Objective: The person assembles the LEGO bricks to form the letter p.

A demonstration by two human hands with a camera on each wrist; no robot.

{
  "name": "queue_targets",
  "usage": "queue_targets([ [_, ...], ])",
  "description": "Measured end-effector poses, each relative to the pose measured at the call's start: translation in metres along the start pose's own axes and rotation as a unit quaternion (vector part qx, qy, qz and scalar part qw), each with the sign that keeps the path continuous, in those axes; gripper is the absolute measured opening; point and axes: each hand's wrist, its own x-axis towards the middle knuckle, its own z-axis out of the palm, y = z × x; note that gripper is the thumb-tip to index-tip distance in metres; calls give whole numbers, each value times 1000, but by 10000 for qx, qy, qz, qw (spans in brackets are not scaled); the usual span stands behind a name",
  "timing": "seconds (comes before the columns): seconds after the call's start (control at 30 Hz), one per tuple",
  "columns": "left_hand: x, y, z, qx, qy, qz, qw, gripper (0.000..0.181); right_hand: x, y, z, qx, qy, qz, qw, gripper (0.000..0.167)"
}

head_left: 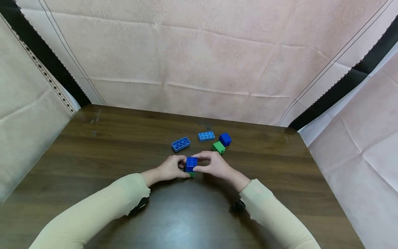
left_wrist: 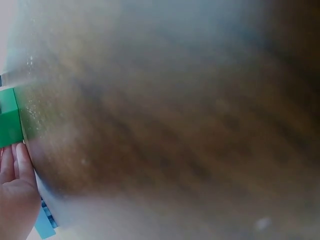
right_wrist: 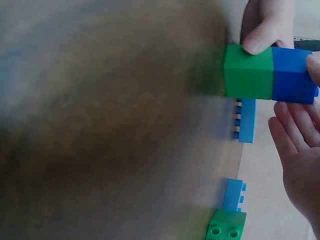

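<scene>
1. Pinched between thumb and fingers of both hands is a short two-brick stack: the left hand [head_left: 168, 169] grips it low, its thumb pressed on the lower green brick [right_wrist: 249, 72], while the right hand [head_left: 214, 167] pinches the upper dark blue 2x2 brick [head_left: 191, 165].
2. That stack is upright near the middle of the wooden table [head_left: 109, 155], between the two hands; the right wrist view shows no gap at the seam, so the pair looks joined, sides nearly flush.
3. Beyond the hands, four bricks lie loose. A medium blue 2x4 brick [head_left: 181, 144] is studs down; the light blue 2x4 brick [head_left: 206, 136] near it is studs up.
4. To their right, a second green brick [head_left: 218, 147] lies on its side, with a second dark blue brick [head_left: 225, 139] just beside it, how it faces being hard to tell.
5. As far as building goes, one joint appears made and four bricks remain outside the stack; whether the hands are pressing or parting the pair, one moment cannot tell.
6. Farther out, patterned pale cloth [head_left: 199, 62] hangs behind the table.
</scene>
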Motion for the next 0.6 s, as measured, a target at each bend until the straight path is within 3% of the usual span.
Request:
queue_targets([
  [0.3,-4,0,0,119,65,78,9999,29,2,-3,4,-558,29,-109,9984,37],
  [0.6,-5,3,-3,77,-61,301,9995,37,0,-2,1,-688,24,-21,9976,38],
])
